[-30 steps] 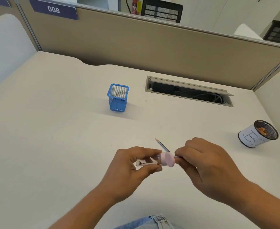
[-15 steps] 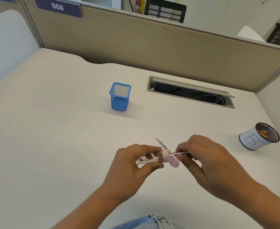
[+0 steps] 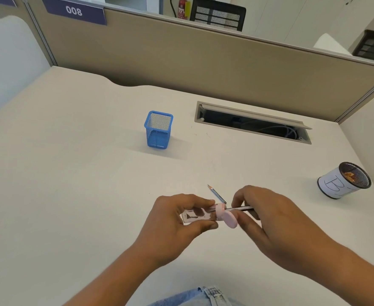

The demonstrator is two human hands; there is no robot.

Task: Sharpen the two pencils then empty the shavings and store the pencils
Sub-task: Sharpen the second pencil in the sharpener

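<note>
Currently: left hand, fingers curled round the pink sharpener; right hand, pinching the pencil seated in it, over the desk (second pencil lies just behind). I'd twist evenly, pushing straight in.

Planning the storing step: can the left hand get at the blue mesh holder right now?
Probably yes: nothing stands between the left hand and the blue mesh holder, whose top is open. But that hand grips the sharpener, so it isn't free.
</note>
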